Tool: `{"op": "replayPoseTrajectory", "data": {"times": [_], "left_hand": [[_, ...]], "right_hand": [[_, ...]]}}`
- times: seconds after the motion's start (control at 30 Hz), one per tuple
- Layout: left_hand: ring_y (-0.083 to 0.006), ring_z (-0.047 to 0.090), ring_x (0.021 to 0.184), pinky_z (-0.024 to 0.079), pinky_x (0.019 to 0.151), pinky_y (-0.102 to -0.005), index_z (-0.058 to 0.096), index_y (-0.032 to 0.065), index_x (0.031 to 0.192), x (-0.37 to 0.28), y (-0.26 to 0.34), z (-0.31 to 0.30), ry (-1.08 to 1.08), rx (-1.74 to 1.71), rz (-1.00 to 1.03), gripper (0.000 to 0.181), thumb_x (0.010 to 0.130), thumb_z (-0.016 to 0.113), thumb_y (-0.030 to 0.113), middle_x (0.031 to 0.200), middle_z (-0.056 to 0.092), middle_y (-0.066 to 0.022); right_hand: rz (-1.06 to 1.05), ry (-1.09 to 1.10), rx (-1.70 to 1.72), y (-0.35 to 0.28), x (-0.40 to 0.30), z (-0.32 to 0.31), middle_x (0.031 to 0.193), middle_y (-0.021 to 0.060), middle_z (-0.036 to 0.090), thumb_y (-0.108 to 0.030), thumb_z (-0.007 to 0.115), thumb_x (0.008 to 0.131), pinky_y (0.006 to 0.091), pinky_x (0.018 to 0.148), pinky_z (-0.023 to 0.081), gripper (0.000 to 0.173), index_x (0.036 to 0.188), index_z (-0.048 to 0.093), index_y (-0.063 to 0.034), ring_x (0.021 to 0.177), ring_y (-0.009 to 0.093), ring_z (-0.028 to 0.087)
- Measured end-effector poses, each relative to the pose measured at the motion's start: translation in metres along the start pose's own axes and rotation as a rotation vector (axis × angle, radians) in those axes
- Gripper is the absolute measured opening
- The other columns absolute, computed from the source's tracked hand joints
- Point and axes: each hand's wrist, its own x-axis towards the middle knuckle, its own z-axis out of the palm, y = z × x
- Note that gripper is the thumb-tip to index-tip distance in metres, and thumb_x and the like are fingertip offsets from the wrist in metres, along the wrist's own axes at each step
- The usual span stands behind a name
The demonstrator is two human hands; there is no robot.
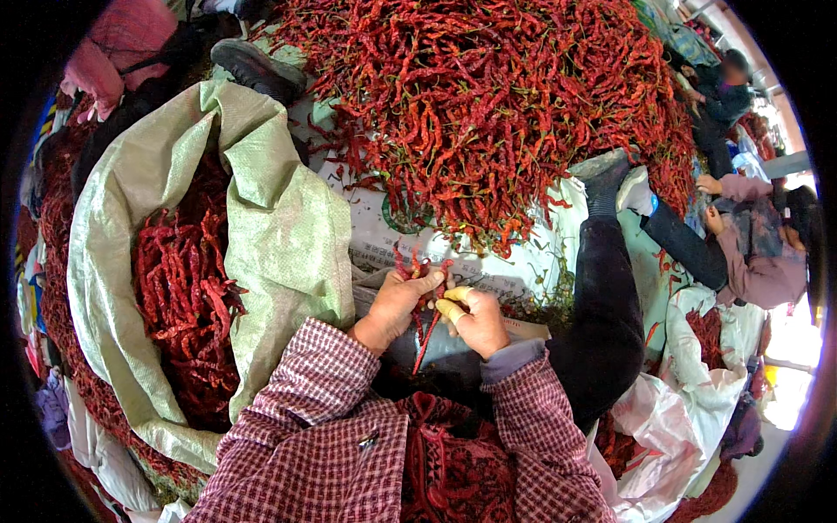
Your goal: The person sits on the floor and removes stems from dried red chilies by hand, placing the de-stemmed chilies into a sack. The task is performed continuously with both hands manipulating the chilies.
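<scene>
Several dried red chili peppers [400,256] stick out of my left hand [391,306], which grips them in front of my lap. Close beside it, my right hand [477,319] has yellow coverings on thumb and finger and pinches a chili [426,340] whose thin end hangs down. Where the two hands meet, the fingers hide part of the peppers. Beyond my hands spreads a large heap of dried red chilies [497,118], many with stems. At my left stands a pale green woven sack [288,216], its mouth rolled back, with red chilies [189,281] inside.
Loose stems [556,287] lie on the printed white sheet [451,255] before me. My outstretched leg [608,294] borders the right side. Further right are a white sack [686,405] and a seated person in a pink sleeve [762,274]. A dark shoe [255,68] rests at upper left.
</scene>
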Motion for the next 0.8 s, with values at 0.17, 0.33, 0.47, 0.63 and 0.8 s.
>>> {"op": "replayPoseTrajectory", "data": {"times": [0.17, 0.33, 0.47, 0.63, 0.8], "left_hand": [[-0.0173, 0.062, 0.075, 0.051, 0.069, -0.0302, 0.060, 0.0004, 0.100, 0.003, 0.007, -0.013, 0.258, -0.181, -0.040, 0.016, 0.093, 0.054, 0.013, 0.089, 0.067, -0.0126], [-0.0147, 0.058, 0.071, 0.047, 0.066, -0.0264, 0.061, 0.0032, 0.097, 0.002, 0.010, -0.008, 0.202, -0.241, -0.031, 0.013, 0.091, 0.058, 0.014, 0.081, 0.065, -0.0063], [-0.0131, 0.056, 0.068, 0.047, 0.065, -0.0265, 0.062, 0.0031, 0.095, 0.006, 0.005, -0.006, 0.164, -0.199, -0.011, 0.011, 0.088, 0.062, 0.011, 0.076, 0.061, -0.0031], [-0.0117, 0.055, 0.064, 0.047, 0.062, -0.0261, 0.062, 0.0001, 0.097, 0.003, 0.005, -0.012, 0.098, -0.112, -0.003, 0.012, 0.087, 0.061, 0.007, 0.072, 0.059, -0.0024], [-0.0138, 0.058, 0.068, 0.049, 0.066, -0.0276, 0.062, -0.0025, 0.099, 0.002, -0.003, 0.003, 0.024, -0.005, 0.002, 0.013, 0.089, 0.059, 0.005, 0.078, 0.063, -0.0050]], "right_hand": [[-0.154, 0.534, -0.507, 0.024, 0.035, -0.050, 0.078, 0.0200, 0.066, -0.010, 0.065, 0.080, 0.0363, 0.063, 0.050, 0.012, 0.088, 0.067, -0.0009, 0.070, 0.031, 0.065], [-0.146, 0.643, -0.920, 0.033, 0.062, -0.067, 0.084, 0.0195, 0.063, -0.013, 0.068, 0.075, 0.0466, 0.069, 0.047, 0.019, 0.090, 0.066, -0.0020, 0.079, 0.037, 0.062], [-0.192, 0.619, -0.865, 0.058, 0.066, -0.079, 0.082, 0.0163, 0.065, -0.006, 0.064, 0.078, 0.0395, 0.066, 0.050, 0.016, 0.092, 0.065, 0.0005, 0.074, 0.032, 0.063], [0.223, 0.395, 0.357, 0.029, 0.053, -0.075, 0.079, 0.0117, 0.064, -0.005, 0.059, 0.086, 0.0306, 0.051, 0.053, 0.014, 0.095, 0.061, 0.0058, 0.059, 0.016, 0.061], [0.220, 0.171, 0.702, 0.007, 0.030, -0.043, 0.083, 0.0120, 0.064, -0.006, 0.061, 0.086, 0.0299, 0.050, 0.053, 0.016, 0.098, 0.060, 0.0045, 0.057, 0.016, 0.060]]}}
